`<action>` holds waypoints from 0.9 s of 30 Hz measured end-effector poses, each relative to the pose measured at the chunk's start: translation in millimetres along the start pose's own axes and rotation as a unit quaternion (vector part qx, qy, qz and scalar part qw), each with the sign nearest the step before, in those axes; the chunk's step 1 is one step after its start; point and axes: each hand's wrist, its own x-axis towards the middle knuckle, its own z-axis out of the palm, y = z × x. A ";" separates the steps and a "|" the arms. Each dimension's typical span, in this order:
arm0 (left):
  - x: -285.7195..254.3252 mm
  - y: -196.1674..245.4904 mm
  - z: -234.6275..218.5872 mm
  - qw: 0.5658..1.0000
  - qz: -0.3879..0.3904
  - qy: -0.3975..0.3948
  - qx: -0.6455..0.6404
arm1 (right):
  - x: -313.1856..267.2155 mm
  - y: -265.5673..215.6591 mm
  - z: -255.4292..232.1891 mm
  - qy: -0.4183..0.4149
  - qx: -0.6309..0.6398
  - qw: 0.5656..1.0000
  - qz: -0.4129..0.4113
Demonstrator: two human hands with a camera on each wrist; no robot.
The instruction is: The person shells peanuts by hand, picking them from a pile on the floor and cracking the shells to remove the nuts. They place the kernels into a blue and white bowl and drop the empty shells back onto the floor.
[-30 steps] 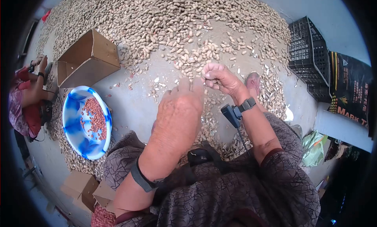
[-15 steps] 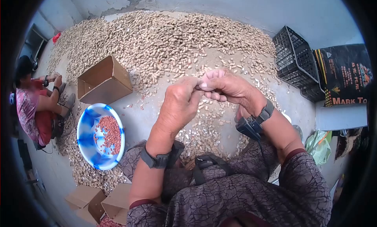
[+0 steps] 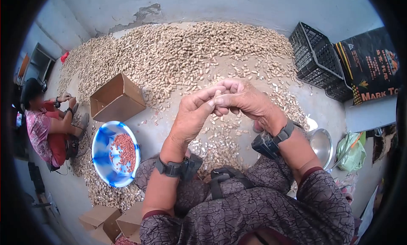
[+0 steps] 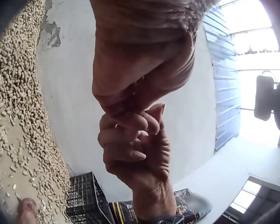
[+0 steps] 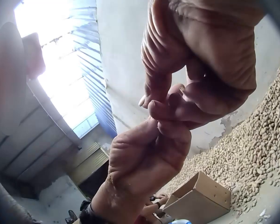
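Note:
Both hands meet fingertip to fingertip above the floor, in front of the peanut pile (image 3: 169, 54). My left hand (image 3: 191, 113) and right hand (image 3: 252, 101) pinch a small pale peanut (image 3: 218, 93) between thumbs and fingers; most of it is covered. In the left wrist view the left hand (image 4: 142, 60) is above and the right hand (image 4: 140, 158) below, fingers touching. The right wrist view has the right hand (image 5: 205, 60) over the left hand (image 5: 144, 163).
A blue-and-white basin (image 3: 98, 154) holding red kernels stands at the left, below an open cardboard box (image 3: 121, 103). Another person (image 3: 46, 126) sits far left. Black crates (image 3: 316, 54), a printed bag (image 3: 373, 67) and a metal bowl (image 3: 322, 145) are at the right.
The head view has tilted up, showing more wall and the metal bowl. My left hand's back first covered its fingers; now both hands' fingertips and the pale peanut show.

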 end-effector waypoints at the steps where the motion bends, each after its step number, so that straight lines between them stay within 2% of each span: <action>1: 0.1 -0.6 1.7 1.000 0.002 -0.009 0.000 | -2.6 -2.8 1.3 0.007 -0.004 1.000 0.000; 5: -2.7 -1.7 9.8 1.000 -0.001 0.002 -0.003 | -9.6 -7.2 7.3 0.011 0.025 0.999 -0.036; 8: -5.0 -3.0 12.5 0.999 -0.006 0.003 0.045 | -8.8 -0.9 5.7 -0.010 0.060 0.996 -0.066; 10: -7.0 1.1 18.3 0.999 -0.005 -0.004 0.050 | -11.0 -1.9 2.3 -0.014 0.062 0.997 -0.044; 14: -11.0 18.8 38.2 0.996 0.051 -0.018 0.071 | -16.1 -5.7 5.5 -0.011 0.147 0.987 -0.072; 16: -14.2 28.0 40.0 0.984 0.066 -0.048 0.161 | -22.7 -13.3 9.8 -0.007 0.131 0.987 -0.094; 22: -20.9 42.9 45.8 0.976 0.080 -0.078 0.186 | -34.1 -25.4 23.7 0.019 0.110 0.984 -0.138; 24: -22.0 36.4 38.9 0.978 0.089 -0.075 0.171 | -30.1 -20.1 25.4 0.016 0.121 0.985 -0.120; 26: -21.8 33.5 29.5 0.997 0.038 -0.070 0.013 | -21.9 -12.2 25.6 0.004 0.123 0.986 -0.112; 27: -22.8 31.7 27.1 0.998 0.038 -0.055 0.002 | -16.3 -8.4 25.5 -0.009 0.127 0.986 -0.106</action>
